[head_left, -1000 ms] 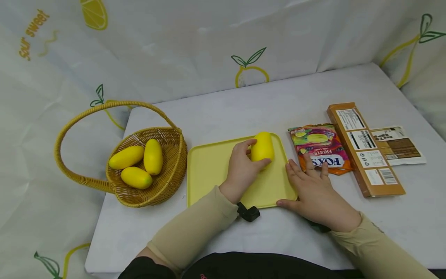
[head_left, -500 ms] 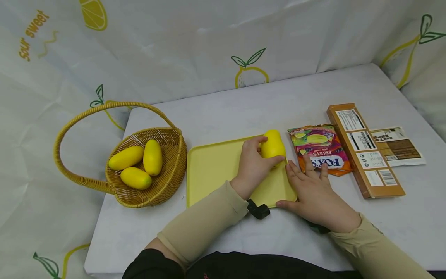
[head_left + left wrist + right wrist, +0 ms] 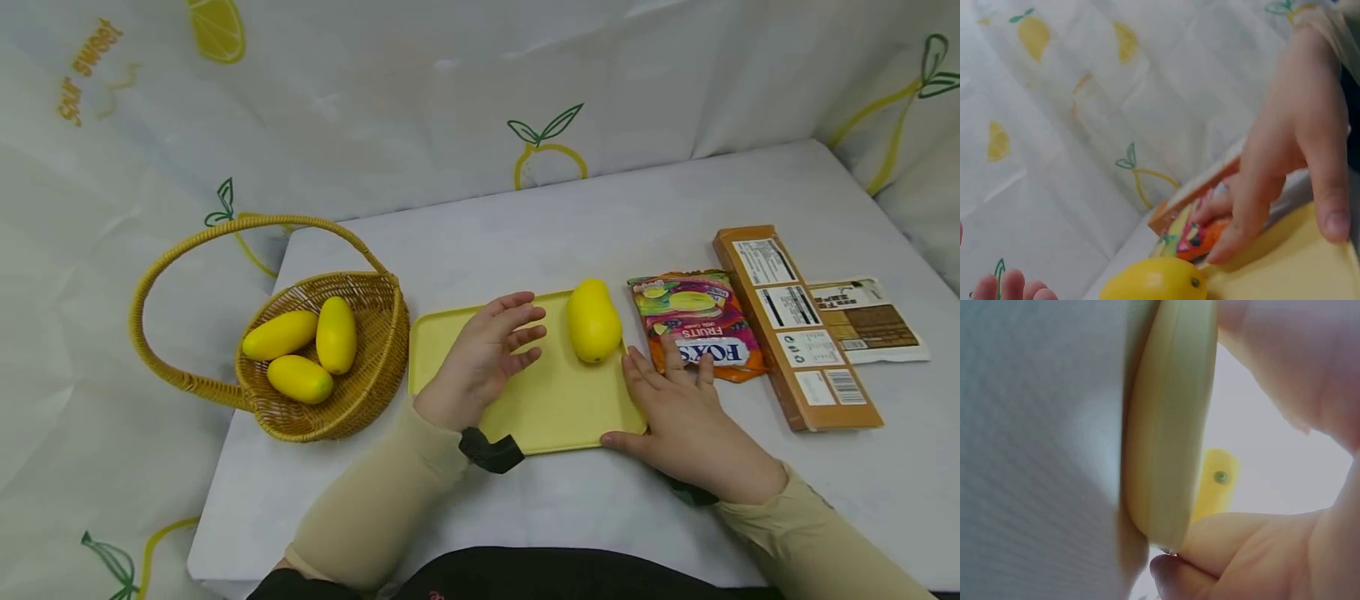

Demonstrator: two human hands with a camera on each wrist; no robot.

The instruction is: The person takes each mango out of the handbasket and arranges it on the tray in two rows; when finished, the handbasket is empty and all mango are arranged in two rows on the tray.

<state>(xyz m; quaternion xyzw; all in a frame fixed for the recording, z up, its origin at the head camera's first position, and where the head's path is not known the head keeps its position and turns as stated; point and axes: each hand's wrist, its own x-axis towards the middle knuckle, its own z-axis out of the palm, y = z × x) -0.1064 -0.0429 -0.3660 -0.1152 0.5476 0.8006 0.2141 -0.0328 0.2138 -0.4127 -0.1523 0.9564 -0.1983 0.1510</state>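
A yellow mango point(image 3: 593, 322) lies at the right end of the pale yellow tray point(image 3: 558, 417), near its right rim. Left of the mango, my left hand point(image 3: 483, 358) is over the tray, apart from the fruit, its fingers loosely bent and holding nothing. At the tray's front right corner rests my right hand point(image 3: 686, 429), fingers spread, thumb by the front edge and fingertips along the right side. In the right wrist view the tray's edge point(image 3: 1175, 425) stands close to that hand, with part of the mango point(image 3: 1213, 481) behind.
A wicker basket point(image 3: 393, 358) with a tall handle holds several yellow mangoes point(image 3: 336, 335) on the left. A FOX'S candy bag point(image 3: 697, 321) lies just beyond my right fingertips. Farther right are a brown box point(image 3: 797, 325) and a flat packet point(image 3: 870, 325) beside it.
My left hand first shifted right with the mango, then let go of it at the tray's right end and moved back left. The right hand has stayed at the tray's corner.
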